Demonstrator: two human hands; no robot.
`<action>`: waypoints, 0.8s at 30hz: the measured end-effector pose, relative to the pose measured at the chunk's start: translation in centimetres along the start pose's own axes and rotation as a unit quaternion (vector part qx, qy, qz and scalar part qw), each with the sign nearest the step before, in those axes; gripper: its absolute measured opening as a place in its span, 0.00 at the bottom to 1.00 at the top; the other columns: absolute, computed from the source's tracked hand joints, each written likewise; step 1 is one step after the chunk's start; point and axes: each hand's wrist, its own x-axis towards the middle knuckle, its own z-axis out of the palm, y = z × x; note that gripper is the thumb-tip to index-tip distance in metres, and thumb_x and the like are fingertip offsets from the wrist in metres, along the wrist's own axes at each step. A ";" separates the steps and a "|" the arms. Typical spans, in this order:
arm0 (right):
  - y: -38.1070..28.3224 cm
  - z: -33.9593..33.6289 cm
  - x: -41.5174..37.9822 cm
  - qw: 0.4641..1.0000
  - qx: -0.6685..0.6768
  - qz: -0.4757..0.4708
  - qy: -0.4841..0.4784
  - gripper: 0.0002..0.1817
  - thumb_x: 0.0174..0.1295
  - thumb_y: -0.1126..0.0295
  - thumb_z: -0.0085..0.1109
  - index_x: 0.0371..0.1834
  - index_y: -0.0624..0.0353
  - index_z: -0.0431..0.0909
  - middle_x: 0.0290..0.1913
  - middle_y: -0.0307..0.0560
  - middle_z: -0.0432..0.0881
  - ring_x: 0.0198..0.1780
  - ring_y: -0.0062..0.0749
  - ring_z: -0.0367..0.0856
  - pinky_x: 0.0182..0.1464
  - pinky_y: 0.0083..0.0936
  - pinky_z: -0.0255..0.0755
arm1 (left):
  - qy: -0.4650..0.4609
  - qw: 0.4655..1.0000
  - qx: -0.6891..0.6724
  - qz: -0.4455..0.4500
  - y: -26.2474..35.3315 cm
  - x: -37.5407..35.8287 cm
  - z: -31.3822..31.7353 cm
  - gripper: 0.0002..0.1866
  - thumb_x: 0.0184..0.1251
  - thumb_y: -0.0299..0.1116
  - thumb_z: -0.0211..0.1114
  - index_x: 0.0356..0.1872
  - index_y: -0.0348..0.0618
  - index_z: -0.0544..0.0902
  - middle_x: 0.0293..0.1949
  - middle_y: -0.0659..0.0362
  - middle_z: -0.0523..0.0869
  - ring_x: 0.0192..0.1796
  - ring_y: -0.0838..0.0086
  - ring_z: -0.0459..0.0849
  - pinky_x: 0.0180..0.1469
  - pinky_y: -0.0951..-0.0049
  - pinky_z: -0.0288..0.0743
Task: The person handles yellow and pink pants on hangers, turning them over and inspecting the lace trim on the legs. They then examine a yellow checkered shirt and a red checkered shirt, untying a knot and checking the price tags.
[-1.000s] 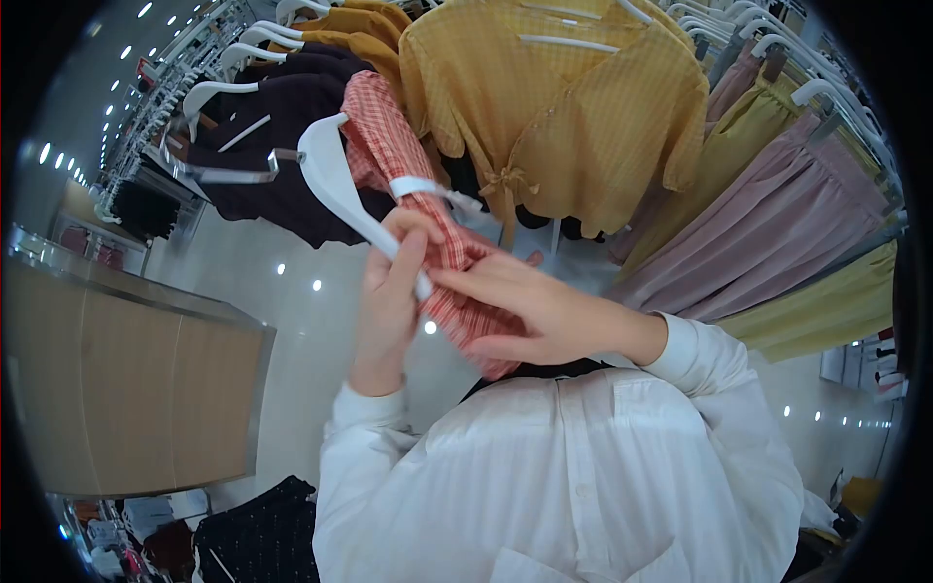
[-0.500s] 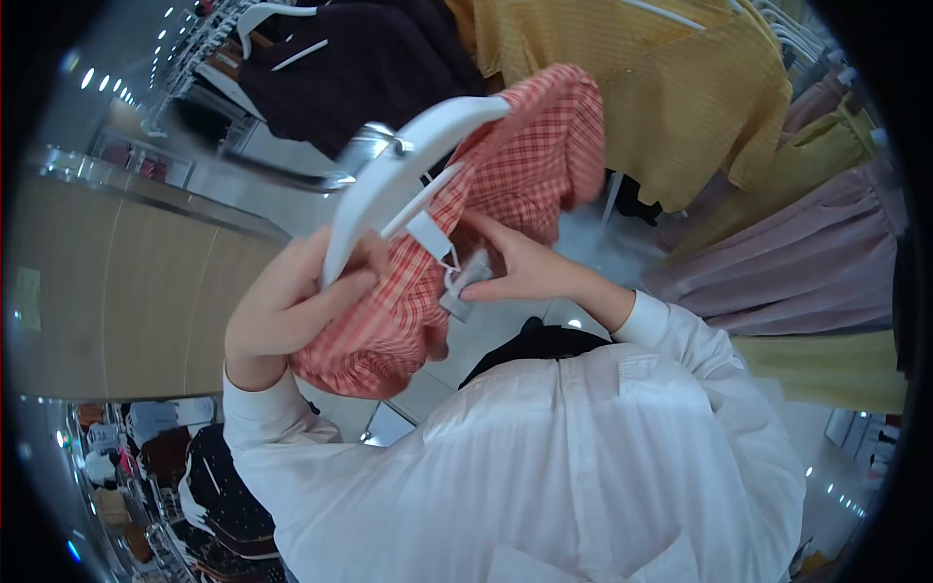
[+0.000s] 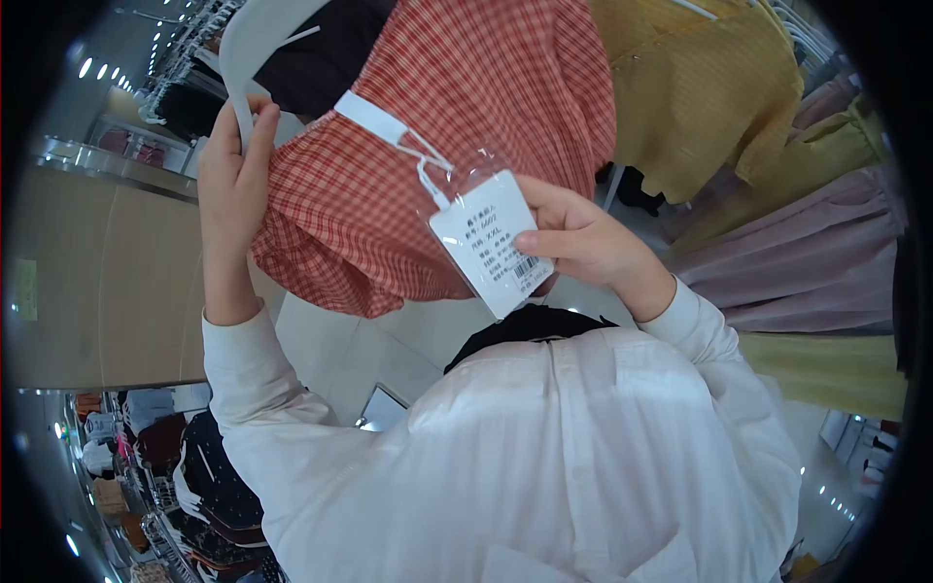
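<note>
My left hand point(image 3: 236, 185) is closed around the lower end of a white clothes hanger point(image 3: 243, 60). From it hangs a red and white checked garment point(image 3: 466, 87), spread in front of me. A white label point(image 3: 371, 119) shows at the garment's edge, with a white cord looped through it. On that cord is a white printed price tag point(image 3: 486, 238) in a clear sleeve, with "XXL" and a barcode facing me. My right hand point(image 3: 578, 233) pinches the tag's right edge, thumb on the printed face.
Yellow garments point(image 3: 700, 107) hang behind on the right, beside a pale pink pleated one point(image 3: 787, 257). A dark top point(image 3: 326, 63) hangs at the back. A wood-panelled counter point(image 3: 107, 282) stands at left, and racked clothes point(image 3: 219, 476) are at lower left.
The hanger and garment have risen and turned, so the checked cloth spreads wider. The tag, earlier blurred and edge-on in my right hand, now faces me flat.
</note>
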 end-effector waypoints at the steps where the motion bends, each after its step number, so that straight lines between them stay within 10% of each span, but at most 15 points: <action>1: -0.6 0.3 -0.2 0.999 0.016 -0.037 0.000 0.29 0.59 0.78 0.46 0.64 0.64 0.50 0.56 0.49 0.69 0.54 0.28 0.72 0.52 0.23 0.69 | 0.011 1.000 -0.014 0.008 -0.3 0.5 0.4 0.09 0.63 0.34 0.54 0.35 0.37 0.74 0.22 0.65 0.71 0.25 0.85 0.66 0.28 0.83 0.60; 18: -3.0 2.6 -3.3 0.984 -0.076 -0.146 0.071 0.44 0.39 0.80 0.45 0.66 0.67 0.44 0.63 0.52 0.58 0.64 0.31 0.59 0.63 0.26 0.53 | -0.034 0.960 -0.276 0.033 -0.9 4.9 4.5 0.07 0.61 0.30 0.58 0.36 0.37 0.76 0.22 0.69 0.71 0.24 0.91 0.64 0.26 0.89 0.54; 24: -1.7 -2.7 -3.7 0.941 -0.208 0.019 0.267 0.40 0.43 0.80 0.44 0.66 0.58 0.48 0.59 0.50 0.64 0.58 0.33 0.66 0.57 0.26 0.62 | -0.026 0.940 -0.336 0.051 0.8 4.6 3.2 0.07 0.62 0.30 0.57 0.33 0.36 0.77 0.23 0.68 0.71 0.25 0.90 0.64 0.29 0.89 0.55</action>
